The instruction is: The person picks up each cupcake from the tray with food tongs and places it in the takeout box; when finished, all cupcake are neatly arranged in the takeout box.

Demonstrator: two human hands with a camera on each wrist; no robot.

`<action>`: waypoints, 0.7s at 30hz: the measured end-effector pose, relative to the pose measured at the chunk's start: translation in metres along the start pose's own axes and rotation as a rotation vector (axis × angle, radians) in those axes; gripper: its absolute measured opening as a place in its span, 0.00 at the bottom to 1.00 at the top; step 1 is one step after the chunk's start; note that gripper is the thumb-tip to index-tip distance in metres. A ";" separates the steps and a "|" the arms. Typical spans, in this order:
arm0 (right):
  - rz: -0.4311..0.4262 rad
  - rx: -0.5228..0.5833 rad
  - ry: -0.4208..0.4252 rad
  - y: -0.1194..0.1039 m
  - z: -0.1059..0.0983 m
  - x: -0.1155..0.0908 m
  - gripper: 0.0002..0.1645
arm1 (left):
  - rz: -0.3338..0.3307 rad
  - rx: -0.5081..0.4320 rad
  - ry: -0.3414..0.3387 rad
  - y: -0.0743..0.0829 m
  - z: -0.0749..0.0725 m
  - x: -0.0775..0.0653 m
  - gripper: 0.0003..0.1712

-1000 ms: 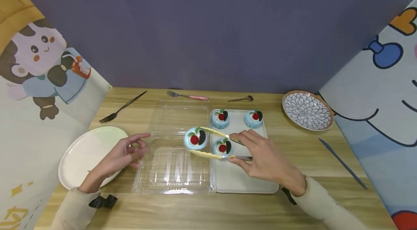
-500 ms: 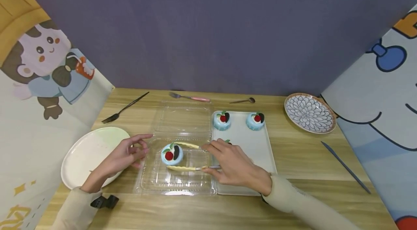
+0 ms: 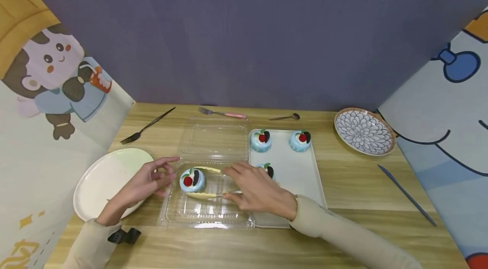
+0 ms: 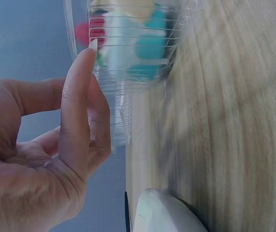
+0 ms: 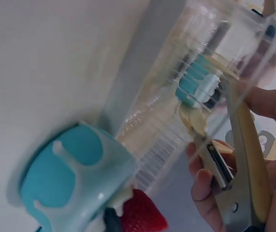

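Observation:
My right hand (image 3: 253,186) grips a pair of metal tongs (image 5: 247,159) with cream-yellow tips. Between the tips, inside the left part of a transparent hinged plastic box (image 3: 213,219), is a light blue cupcake (image 3: 192,181) topped with a red berry, a dark cookie and green leaves. In the left wrist view, the cupcake's blue side shows through the ribbed box wall. My left hand (image 3: 146,182) holds nothing; its fingers bend loosely, with a fingertip right at the box's left wall. Another cupcake (image 3: 268,170) on the white tray (image 3: 297,180) is partly hidden behind my right hand.
Two more cupcakes (image 3: 261,141) stand at the tray's back. An oval plate (image 3: 91,184) lies under my left forearm. Around the table are a black fork (image 3: 139,132), a pink-handled fork (image 3: 223,113), a small spoon (image 3: 286,117), a patterned plate (image 3: 364,131) and a dark knife (image 3: 406,195).
My right hand has moved left from over the tray, carrying the cupcake in the tongs into the plastic box and over to its left side. My left hand has stayed in place.

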State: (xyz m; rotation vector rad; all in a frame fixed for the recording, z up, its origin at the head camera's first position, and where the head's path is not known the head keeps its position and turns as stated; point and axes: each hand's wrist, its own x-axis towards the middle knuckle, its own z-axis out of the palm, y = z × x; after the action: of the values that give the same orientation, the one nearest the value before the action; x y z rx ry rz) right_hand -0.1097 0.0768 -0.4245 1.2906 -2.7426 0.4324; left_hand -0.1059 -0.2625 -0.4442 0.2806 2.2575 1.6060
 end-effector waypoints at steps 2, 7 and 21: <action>0.005 -0.006 0.003 0.001 0.003 0.001 0.37 | 0.006 -0.002 -0.004 0.000 0.001 0.001 0.33; 0.009 0.005 0.008 0.002 0.009 0.002 0.37 | -0.004 -0.013 -0.007 0.002 0.001 0.001 0.33; -0.006 -0.011 0.025 0.002 0.012 0.003 0.38 | 0.001 -0.019 0.001 0.001 0.000 0.000 0.33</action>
State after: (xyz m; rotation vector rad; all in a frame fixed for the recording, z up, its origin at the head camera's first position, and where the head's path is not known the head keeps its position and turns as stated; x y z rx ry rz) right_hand -0.1126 0.0721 -0.4356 1.2813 -2.7164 0.4298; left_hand -0.1058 -0.2619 -0.4434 0.2757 2.2423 1.6269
